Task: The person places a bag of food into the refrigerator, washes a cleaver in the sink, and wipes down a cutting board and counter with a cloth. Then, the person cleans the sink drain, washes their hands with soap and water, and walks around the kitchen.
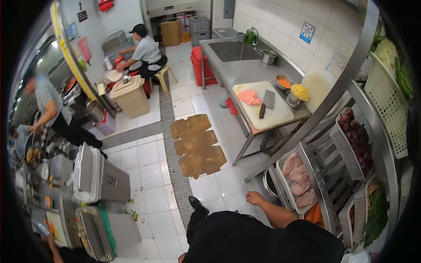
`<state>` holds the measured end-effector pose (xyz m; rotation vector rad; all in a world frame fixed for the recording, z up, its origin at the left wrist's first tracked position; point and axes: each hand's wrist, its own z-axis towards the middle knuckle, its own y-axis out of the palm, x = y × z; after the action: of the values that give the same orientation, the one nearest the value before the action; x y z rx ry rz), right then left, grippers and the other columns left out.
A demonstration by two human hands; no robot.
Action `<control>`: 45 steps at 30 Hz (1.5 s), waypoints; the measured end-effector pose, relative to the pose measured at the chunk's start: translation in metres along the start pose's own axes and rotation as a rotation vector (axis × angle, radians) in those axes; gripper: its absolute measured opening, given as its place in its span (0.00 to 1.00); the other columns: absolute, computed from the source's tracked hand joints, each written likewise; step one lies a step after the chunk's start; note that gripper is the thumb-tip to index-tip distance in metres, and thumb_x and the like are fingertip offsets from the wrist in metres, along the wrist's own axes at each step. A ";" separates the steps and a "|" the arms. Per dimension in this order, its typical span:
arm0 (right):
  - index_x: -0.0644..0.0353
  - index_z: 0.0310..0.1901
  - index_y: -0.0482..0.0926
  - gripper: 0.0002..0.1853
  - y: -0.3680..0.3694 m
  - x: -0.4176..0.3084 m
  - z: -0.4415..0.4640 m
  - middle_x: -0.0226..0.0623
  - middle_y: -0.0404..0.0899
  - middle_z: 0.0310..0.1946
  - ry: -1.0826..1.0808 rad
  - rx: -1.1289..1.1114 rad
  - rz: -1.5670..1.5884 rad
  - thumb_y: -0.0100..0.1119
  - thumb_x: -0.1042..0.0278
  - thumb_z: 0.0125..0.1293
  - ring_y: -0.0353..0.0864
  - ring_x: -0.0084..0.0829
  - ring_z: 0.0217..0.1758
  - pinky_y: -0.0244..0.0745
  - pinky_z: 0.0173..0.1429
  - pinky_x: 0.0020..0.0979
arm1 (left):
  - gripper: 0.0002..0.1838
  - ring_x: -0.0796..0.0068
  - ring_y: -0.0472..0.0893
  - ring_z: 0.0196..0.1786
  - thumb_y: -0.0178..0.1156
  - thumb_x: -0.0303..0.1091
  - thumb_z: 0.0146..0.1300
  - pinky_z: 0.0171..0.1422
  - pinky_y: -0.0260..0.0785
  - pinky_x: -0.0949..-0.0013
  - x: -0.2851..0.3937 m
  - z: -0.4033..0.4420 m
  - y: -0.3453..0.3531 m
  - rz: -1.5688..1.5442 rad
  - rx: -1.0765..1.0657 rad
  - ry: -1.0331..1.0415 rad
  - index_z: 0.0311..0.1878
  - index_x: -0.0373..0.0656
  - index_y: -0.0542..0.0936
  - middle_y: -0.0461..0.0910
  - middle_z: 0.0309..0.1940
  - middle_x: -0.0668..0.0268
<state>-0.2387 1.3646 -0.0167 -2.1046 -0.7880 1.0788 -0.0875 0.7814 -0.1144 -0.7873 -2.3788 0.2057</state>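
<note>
My right hand (253, 198), loosely parted and seemingly empty, hangs left of the raw meat (299, 179) on the near-right rack (316, 179). My left hand (181, 258) barely shows; I can't tell its grip. Flat, careful footing suits the floor cardboard (196, 143).

From my remote seat I see my torso (263, 239) in black, low between five and six o'clock. My right forearm (278, 213), bare below a dark sleeve (318, 234), points toward ten o'clock. It ends in my right hand (253, 198), near five, fingers loosely curled. Of my left hand (182, 257), only a sliver shows just past six; its pose is hidden. One black shoe (198, 204) juts out at six.
</note>
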 end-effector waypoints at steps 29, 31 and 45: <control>0.64 0.43 0.81 0.24 -0.370 -0.081 0.309 0.50 0.83 0.37 0.650 0.660 0.339 0.67 0.56 0.46 0.83 0.45 0.41 0.76 0.45 0.38 | 0.20 0.63 0.79 0.42 0.53 0.43 0.65 0.39 0.74 0.56 0.700 0.397 -0.328 0.041 0.103 -0.035 0.57 0.45 0.73 0.78 0.46 0.61; 0.66 0.35 0.80 0.21 -0.384 -0.098 0.315 0.51 0.82 0.32 0.687 0.644 0.219 0.67 0.58 0.43 0.82 0.49 0.39 0.75 0.43 0.42 | 0.21 0.57 0.78 0.44 0.51 0.44 0.67 0.40 0.74 0.53 0.669 0.398 -0.343 0.017 0.163 -0.275 0.59 0.44 0.71 0.76 0.53 0.56; 0.67 0.30 0.73 0.17 -0.439 -0.146 0.362 0.44 0.72 0.20 0.956 0.943 0.246 0.59 0.58 0.57 0.71 0.35 0.25 0.66 0.34 0.40 | 0.17 0.62 0.78 0.41 0.57 0.45 0.63 0.46 0.72 0.51 0.814 0.545 -0.310 0.083 -0.147 -0.331 0.53 0.52 0.78 0.77 0.40 0.66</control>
<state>-0.7112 1.6230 0.2163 -1.5644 0.3994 0.2954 -1.0814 1.0298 -0.0335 -0.9869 -2.6975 0.2113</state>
